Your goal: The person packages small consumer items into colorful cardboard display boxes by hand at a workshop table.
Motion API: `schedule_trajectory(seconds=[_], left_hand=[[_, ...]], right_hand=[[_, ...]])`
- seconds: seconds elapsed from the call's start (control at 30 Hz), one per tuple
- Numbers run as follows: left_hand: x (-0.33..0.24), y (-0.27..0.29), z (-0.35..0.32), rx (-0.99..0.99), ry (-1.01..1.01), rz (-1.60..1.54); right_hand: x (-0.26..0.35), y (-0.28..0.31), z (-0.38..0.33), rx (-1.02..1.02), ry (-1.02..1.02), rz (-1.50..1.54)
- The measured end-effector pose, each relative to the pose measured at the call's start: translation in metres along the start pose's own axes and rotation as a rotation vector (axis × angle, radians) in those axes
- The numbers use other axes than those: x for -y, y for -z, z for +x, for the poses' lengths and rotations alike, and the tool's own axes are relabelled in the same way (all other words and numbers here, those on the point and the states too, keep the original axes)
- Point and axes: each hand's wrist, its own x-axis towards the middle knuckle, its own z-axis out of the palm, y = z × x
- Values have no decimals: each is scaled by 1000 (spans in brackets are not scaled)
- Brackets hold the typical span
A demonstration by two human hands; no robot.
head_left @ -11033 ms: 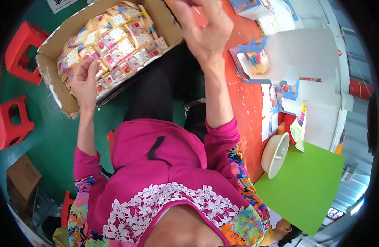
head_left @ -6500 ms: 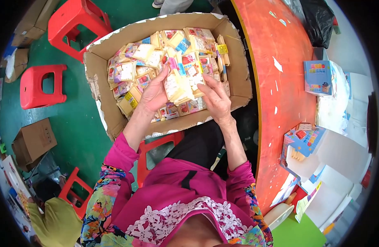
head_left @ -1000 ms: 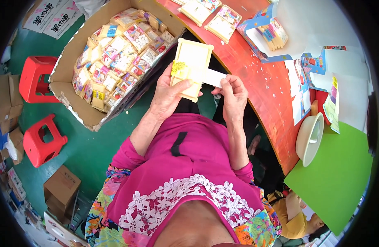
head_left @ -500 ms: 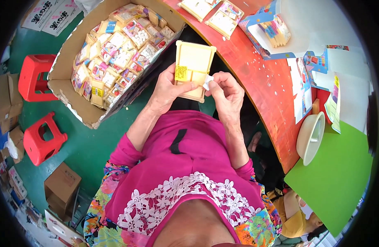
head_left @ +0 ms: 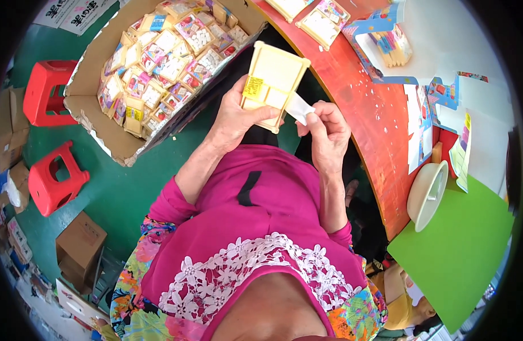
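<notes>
My left hand is closed round the lower left side of a flat, cream-coloured plastic tray, with the thumb lying across its face. A yellow label with dark print is stuck near the tray's left edge. On the other side, my right hand pinches a thin white strip between thumb and fingertips. The strip stretches to the tray's right edge; whether it is stuck there I cannot tell. The tray is tilted and held above my lap.
At upper left stands a large cardboard box heaped with small trays. A curved red table on the right bears two filled trays, open printed cartons and a cream bowl. Two red stools stand left; another person sits lower right.
The tray has moved up and slightly right and leans more to the right. My right hand has drawn away to the right, and more of the white strip shows between it and the tray.
</notes>
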Motion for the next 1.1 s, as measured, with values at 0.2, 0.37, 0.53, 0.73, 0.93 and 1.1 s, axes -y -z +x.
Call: schedule_trajectory(seconds=[0.2, 0.37, 0.53, 0.73, 0.93, 1.1], left_hand=[[15, -15, 2, -77, -260, 340], [17, -20, 6, -154, -349, 608], [13, -23, -3, -104, -326, 731], [3, 2, -3, 176, 27, 157], [-2, -11, 2, -13, -243, 291], [10, -3, 8, -107, -363, 476]], right_hand=[[-1, -23, 5, -64, 24, -170], [-3, -37, 11, -171, -44, -49], [-8, -33, 17, -183, -80, 15], [-1, -35, 23, -154, -140, 75], [-11, -32, 25, -132, -166, 158], [-19, -25, 26, -105, -185, 160]])
